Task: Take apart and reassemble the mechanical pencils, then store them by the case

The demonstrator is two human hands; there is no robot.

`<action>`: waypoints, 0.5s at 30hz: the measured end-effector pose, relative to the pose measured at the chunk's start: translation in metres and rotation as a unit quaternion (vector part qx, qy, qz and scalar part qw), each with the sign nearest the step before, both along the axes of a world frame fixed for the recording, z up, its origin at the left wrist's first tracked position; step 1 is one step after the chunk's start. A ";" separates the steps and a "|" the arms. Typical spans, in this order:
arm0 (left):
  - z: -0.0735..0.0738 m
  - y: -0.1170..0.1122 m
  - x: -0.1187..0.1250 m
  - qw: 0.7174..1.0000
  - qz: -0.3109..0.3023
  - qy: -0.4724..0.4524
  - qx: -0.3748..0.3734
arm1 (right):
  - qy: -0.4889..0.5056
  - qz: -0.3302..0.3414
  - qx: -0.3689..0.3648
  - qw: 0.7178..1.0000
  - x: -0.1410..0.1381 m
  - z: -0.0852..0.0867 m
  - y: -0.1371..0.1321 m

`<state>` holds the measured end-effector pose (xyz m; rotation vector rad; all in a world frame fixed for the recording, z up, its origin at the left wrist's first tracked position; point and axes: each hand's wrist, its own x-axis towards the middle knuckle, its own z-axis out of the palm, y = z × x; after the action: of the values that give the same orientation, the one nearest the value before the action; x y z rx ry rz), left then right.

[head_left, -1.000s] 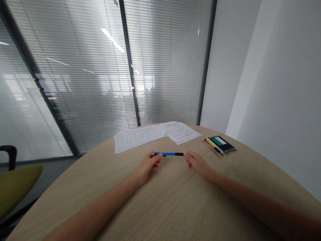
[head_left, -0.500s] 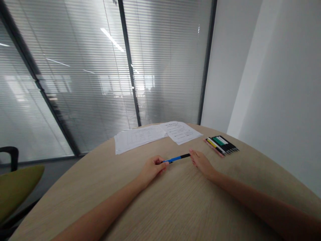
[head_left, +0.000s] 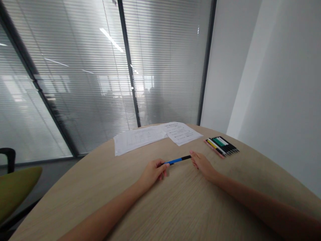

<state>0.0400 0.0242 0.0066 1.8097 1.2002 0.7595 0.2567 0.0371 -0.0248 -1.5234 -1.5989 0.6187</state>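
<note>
A blue and black pen (head_left: 178, 160) spans the gap between my two hands, just above the wooden table (head_left: 160, 207). Its left end sits in the closed fingers of my left hand (head_left: 154, 171). The black right end is pinched at the fingertips of my right hand (head_left: 202, 164), which hide the tip. To the right of that hand lies a row of several pens (head_left: 222, 146) side by side, with white, yellow, green, black and pink barrels.
Printed paper sheets (head_left: 140, 139) lie toward the table's far edge, with another sheet (head_left: 183, 133) overlapping on the right. A green chair (head_left: 20, 190) with a black armrest stands left of the table. Behind are a glass partition with blinds (head_left: 165, 67) and a white wall (head_left: 281, 83).
Both hands keep hold of the pen in nearly the same place. The fingers of my left hand have shifted slightly, with lower fingers now showing beneath the pen.
</note>
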 end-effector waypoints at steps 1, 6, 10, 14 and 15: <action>0.001 0.000 0.000 1.000 -0.001 0.009 0.007 | -0.002 -0.002 0.002 1.000 0.000 -0.001 0.000; 0.002 -0.001 -0.001 0.999 -0.013 0.030 0.020 | -0.023 -0.014 0.024 0.999 0.000 0.000 -0.001; -0.002 0.001 -0.001 1.000 -0.009 0.006 -0.012 | -0.054 -0.010 0.039 0.998 -0.002 0.008 -0.006; -0.005 0.004 0.000 0.998 0.011 -0.033 -0.055 | -0.067 0.001 0.070 0.995 -0.005 0.011 -0.010; -0.006 0.005 0.000 0.997 0.015 -0.042 -0.062 | -0.063 0.008 0.075 0.995 -0.005 0.011 -0.010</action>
<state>0.0397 0.0290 0.0010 1.6470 1.1953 0.7536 0.2516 0.0275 -0.0141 -1.4633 -1.7125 0.4075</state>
